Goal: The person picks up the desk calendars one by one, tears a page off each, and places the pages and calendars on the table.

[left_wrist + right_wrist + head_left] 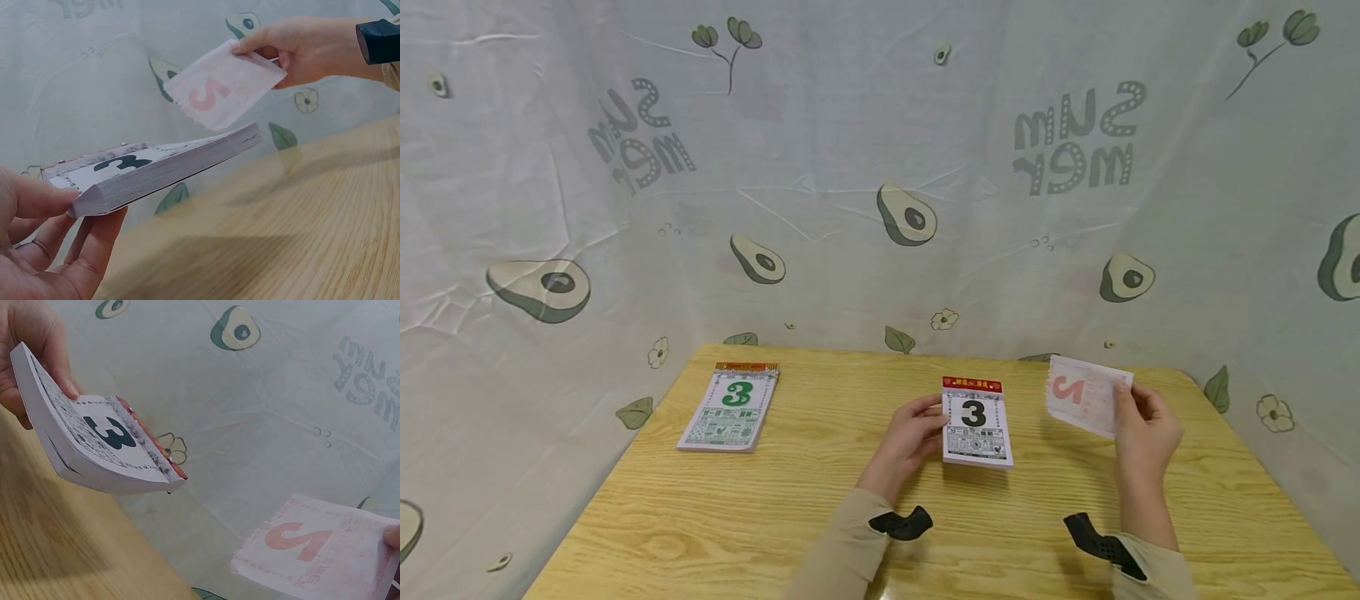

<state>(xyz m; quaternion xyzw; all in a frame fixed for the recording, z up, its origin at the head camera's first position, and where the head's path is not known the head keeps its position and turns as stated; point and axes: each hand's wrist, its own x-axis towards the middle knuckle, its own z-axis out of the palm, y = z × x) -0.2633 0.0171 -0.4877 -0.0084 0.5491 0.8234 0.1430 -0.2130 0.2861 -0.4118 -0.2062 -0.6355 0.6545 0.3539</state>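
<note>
My left hand grips the left side of a tear-off calendar, thumb on top and fingers beneath. The thick pad is lifted off the table and shows a black 3 under a red header strip. To the right, my right hand pinches a torn calendar page by one edge. A reversed red 2 shows faintly through this thin sheet, and one edge looks ragged in the right wrist view. The page and the pad are apart.
A second tear-off calendar with a green 3 lies at the left of the wooden table. A pale curtain printed with avocados hangs behind and along the sides. Black bands sit on both wrists.
</note>
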